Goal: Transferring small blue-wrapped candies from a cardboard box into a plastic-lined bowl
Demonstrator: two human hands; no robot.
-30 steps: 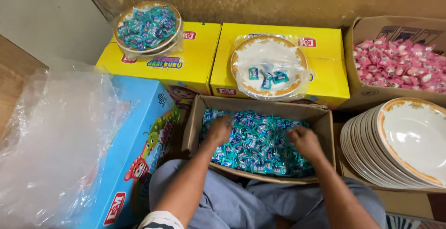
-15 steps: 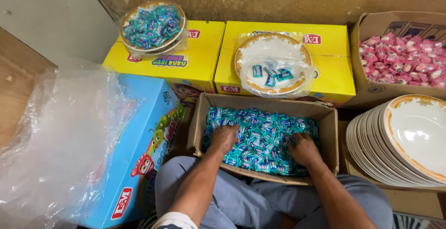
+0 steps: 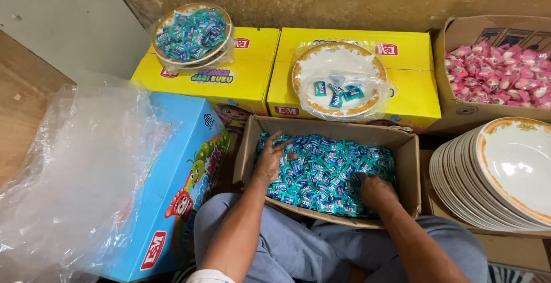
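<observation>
Teal-wrapped candies (image 3: 327,171) fill one open cardboard box (image 3: 410,168) resting against the person's knees, too many to count, each a small crinkly foil packet. Both hands are in the heap. The left hand (image 3: 271,158) lies palm down at the box's left end, fingers spread loosely over the wrappers and gripping nothing. The right hand (image 3: 376,190) is dug in near the right front corner, fingers curled down among the candies; whether they clutch any cannot be told.

Two flat yellow boxes (image 3: 407,96) lie side by side behind. On each sits one round plate wrapped in clear plastic: the left plate (image 3: 192,33) heaped with teal candies, the right plate (image 3: 338,79) holding only four or so. One brown carton of pink candies (image 3: 499,76) stands at the far right, above one stack of white plates (image 3: 505,171) with tan rims. One blue box (image 3: 178,191) lies at left under a rumpled clear plastic sheet (image 3: 74,174).
</observation>
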